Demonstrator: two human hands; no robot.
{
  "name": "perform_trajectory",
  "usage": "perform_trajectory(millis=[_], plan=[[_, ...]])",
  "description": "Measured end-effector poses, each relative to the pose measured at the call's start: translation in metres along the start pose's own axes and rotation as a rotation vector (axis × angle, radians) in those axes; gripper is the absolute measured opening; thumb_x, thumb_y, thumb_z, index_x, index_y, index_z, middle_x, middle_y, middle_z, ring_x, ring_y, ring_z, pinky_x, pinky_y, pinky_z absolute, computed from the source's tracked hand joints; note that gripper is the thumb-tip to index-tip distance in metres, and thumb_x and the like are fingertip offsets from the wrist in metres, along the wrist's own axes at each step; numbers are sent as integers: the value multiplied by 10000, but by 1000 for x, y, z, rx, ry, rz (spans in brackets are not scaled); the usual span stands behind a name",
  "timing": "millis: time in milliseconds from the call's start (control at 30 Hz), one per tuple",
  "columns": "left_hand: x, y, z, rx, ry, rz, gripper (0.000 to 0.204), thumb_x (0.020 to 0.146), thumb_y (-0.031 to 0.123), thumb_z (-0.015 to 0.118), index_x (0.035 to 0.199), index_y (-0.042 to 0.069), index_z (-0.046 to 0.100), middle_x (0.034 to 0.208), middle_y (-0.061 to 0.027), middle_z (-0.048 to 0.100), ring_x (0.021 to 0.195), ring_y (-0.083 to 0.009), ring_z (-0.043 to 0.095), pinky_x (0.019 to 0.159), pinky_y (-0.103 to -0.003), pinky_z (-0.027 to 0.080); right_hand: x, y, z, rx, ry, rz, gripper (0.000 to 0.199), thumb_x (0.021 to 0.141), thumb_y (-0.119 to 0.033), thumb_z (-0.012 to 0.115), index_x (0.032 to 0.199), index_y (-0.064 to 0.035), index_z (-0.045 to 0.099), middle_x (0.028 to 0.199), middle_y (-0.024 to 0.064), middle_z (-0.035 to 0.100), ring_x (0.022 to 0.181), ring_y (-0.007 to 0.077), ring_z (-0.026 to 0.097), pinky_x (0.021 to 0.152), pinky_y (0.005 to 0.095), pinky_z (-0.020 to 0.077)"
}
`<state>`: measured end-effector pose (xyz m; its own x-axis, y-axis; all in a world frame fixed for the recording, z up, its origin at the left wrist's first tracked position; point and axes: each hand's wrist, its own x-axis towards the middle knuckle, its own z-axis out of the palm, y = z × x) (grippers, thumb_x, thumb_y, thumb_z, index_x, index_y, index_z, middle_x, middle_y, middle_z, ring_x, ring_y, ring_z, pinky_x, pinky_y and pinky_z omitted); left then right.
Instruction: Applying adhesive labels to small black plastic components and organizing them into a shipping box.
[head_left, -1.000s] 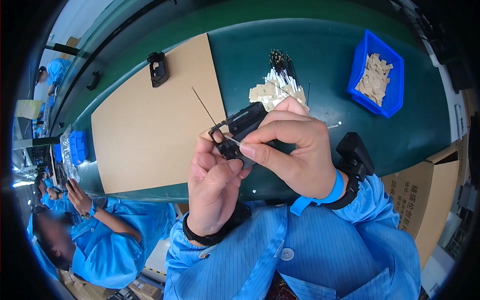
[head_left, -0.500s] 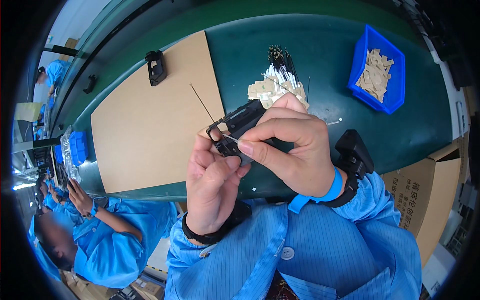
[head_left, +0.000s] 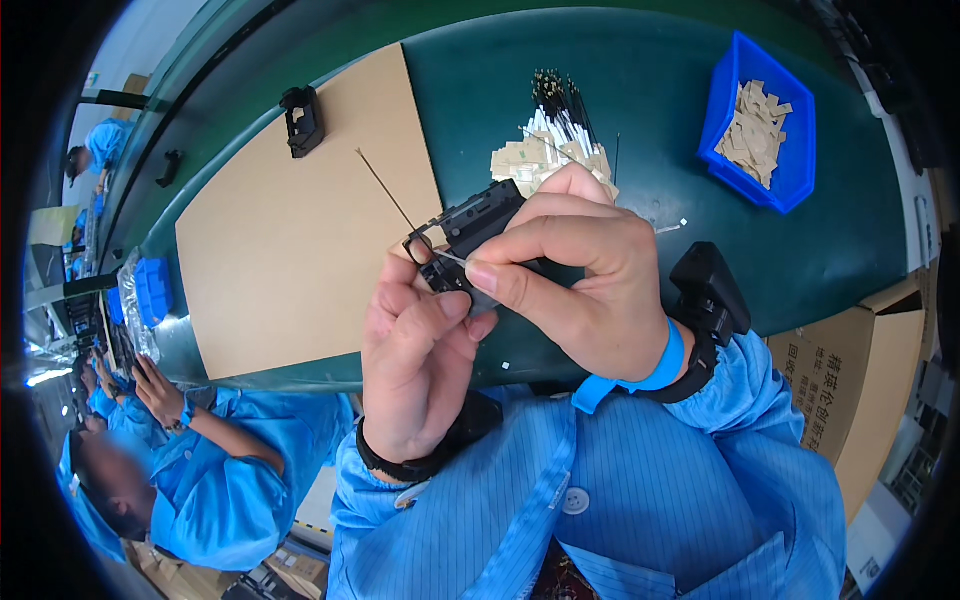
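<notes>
Head: left hand point(head_left: 412, 350) holds housing point(head_left: 480, 214) near cardboard edge point(head_left: 416, 130).

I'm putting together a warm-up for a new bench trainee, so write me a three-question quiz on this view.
1. True or false: the left hand holds the black housing.

2. What does the blue bin on the green table hold?
A) screws
B) tan pieces
C) white gloves

3. Which of the worker's hands pinches the thin pale strand?

Key: 1. True. 2. B. 3. The right hand.
</notes>
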<state>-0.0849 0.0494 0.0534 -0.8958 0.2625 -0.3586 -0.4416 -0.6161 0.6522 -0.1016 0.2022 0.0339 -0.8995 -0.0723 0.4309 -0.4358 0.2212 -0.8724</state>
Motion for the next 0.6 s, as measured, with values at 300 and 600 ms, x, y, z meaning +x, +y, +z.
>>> perform_trajectory(millis=[300,600], plan=[[2,0,0,-36,3,-12,332,790,-54,502,1081,89,428,962,-59,579,844,-117,568,696,-259,477,-1,6,7,79,76,5,28,682,-85,665,682,-106,648,654,-21,593,685,175,436,699,312,328],[3,2,-3,-64,-2,-27,345,784,-60,499,1088,87,429,1001,-77,570,854,-127,572,693,-267,482,0,7,7,119,82,-2,25,680,-81,677,696,-84,659,659,0,614,668,164,450,653,299,350]])
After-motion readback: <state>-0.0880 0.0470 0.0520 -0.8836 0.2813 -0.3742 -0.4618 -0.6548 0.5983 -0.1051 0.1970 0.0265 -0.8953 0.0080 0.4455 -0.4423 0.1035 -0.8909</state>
